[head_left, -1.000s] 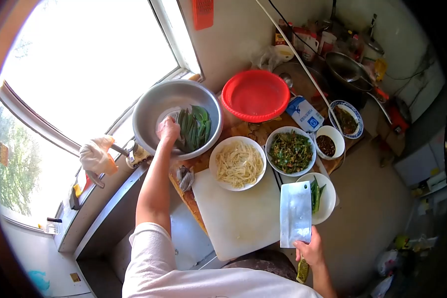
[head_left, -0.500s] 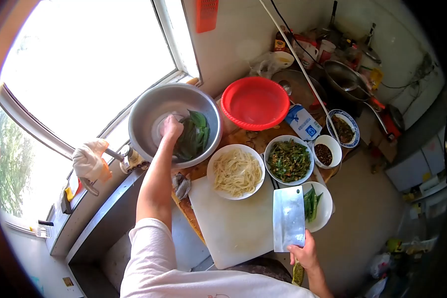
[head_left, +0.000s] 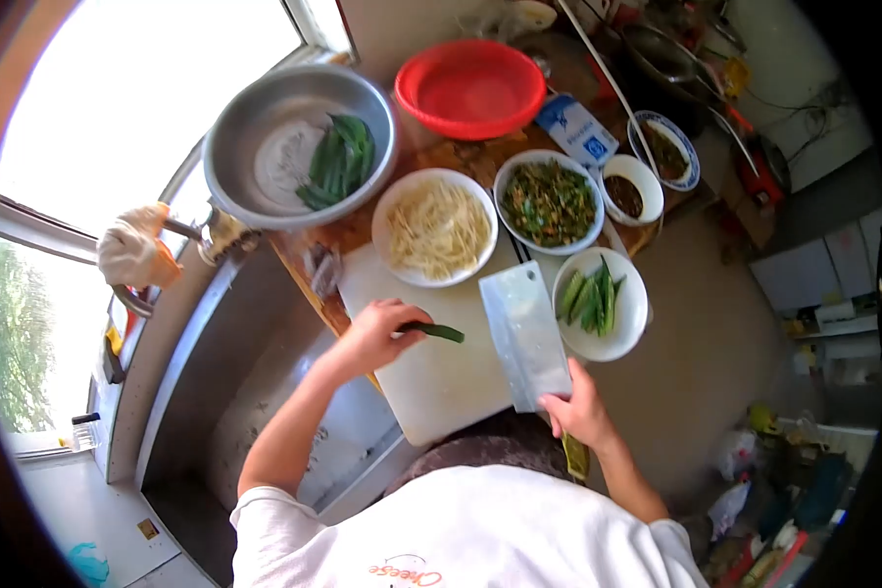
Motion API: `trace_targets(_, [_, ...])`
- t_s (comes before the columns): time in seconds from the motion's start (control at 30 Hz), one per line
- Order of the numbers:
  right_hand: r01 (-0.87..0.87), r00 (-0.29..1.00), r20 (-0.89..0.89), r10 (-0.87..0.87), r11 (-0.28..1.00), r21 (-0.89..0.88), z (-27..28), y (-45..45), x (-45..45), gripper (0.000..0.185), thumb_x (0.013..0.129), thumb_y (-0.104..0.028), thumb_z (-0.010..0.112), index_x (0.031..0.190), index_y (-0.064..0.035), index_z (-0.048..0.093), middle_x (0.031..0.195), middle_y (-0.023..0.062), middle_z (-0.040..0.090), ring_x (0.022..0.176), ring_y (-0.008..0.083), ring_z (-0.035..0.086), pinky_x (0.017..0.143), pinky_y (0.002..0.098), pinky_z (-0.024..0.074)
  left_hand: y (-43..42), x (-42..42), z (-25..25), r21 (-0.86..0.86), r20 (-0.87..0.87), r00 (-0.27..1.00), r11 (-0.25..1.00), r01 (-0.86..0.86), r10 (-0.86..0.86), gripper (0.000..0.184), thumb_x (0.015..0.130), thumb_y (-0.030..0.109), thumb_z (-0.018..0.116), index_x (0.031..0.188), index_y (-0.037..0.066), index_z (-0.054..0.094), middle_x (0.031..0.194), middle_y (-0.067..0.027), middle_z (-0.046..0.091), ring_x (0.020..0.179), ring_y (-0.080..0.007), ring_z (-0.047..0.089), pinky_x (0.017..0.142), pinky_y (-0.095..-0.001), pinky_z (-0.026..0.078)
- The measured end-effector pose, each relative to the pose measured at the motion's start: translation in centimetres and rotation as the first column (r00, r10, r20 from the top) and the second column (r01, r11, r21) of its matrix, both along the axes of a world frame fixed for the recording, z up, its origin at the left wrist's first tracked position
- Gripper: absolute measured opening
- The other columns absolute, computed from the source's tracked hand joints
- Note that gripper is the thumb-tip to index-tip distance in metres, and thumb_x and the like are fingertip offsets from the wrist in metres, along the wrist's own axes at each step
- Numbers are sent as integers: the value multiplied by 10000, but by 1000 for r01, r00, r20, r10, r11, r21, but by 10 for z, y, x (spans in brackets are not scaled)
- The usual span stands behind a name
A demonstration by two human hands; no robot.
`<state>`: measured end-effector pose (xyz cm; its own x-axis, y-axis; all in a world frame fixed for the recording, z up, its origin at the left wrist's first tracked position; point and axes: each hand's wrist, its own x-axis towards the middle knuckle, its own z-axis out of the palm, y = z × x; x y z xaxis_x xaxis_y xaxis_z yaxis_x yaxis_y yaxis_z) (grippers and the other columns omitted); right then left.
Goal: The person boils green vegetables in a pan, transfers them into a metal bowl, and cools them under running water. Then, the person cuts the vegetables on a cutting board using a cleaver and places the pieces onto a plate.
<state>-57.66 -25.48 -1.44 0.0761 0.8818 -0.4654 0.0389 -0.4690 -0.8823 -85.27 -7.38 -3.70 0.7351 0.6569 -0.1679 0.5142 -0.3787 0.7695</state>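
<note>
My left hand (head_left: 372, 338) is closed around one end of a long green pepper (head_left: 443, 332), held above the left half of the white cutting board (head_left: 441, 387). In my right hand (head_left: 583, 407) is the handle of a broad cleaver (head_left: 524, 338), its blade over the board's right side. Just right of the blade, a white bowl (head_left: 632, 328) holds pieces of green pepper (head_left: 593, 299). More long green peppers (head_left: 341, 162) lie in the large metal basin (head_left: 233, 147) at upper left. Water in the basin cannot be made out clearly.
Behind the board stand a plate of pale noodle-like strips (head_left: 434, 227), a bowl of chopped greens (head_left: 549, 203), a small bowl of dark red sauce (head_left: 622, 196) and a red plastic basin (head_left: 470, 88). A sink (head_left: 274, 402) lies left, below a gloved tap (head_left: 132, 250).
My left hand has come out of the metal basin and moved over the board, bringing a green pepper. The cleaver stays in my right hand, and the view has tilted downward.
</note>
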Motion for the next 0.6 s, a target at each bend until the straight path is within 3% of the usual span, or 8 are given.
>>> trace_targets(0.07, [-47,993,112,47,999,-1,-4,-1,-4,326,820,3,582,1109,38,435,622,66,555,416,101,501,354,284,398,-28,16,-35,337,5,989,932,136,-147,289,749,-1,674,1025,82,646,936,-76,626,972,-267,576,796,-395,482])
trace_targets(0.17, [-188,936,293,197,980,-59,-20,0,-4,341,814,-18,591,1109,33,428,617,154,572,444,230,566,418,363,442,-49,24,-42,663,100,992,749,-14,-71,277,724,12,665,986,98,637,944,-74,618,961,-273,544,809,-434,442])
trace_targets(0.27, [-399,795,580,176,872,284,-35,0,-4,352,803,-40,600,1101,23,424,648,237,566,561,394,589,527,448,470,-76,12,-51,611,283,934,709,-352,220,244,715,-5,658,942,78,626,939,-78,601,895,-292,546,771,-428,454])
trace_targets(0.3, [-436,754,618,221,873,221,-27,2,-5,323,799,-31,590,1080,9,436,674,255,567,677,457,573,607,499,468,-86,7,-57,585,308,904,690,-426,297,228,715,-32,646,919,67,620,900,-84,589,843,-280,554,710,-394,475])
trace_targets(0.43, [-605,642,701,311,767,214,-16,12,-6,302,793,-2,568,1072,-15,452,646,217,576,654,427,593,589,504,465,-115,12,-75,520,349,868,698,-493,353,231,687,-55,638,893,47,620,882,-93,583,776,-271,567,635,-365,493])
trace_targets(0.6, [-773,465,788,403,619,140,-8,23,-13,321,771,35,526,1078,-22,452,630,194,584,631,414,600,563,498,473,-126,22,-86,583,347,884,666,-465,313,256,661,-51,630,906,22,617,931,-100,601,831,-270,588,689,-361,509])
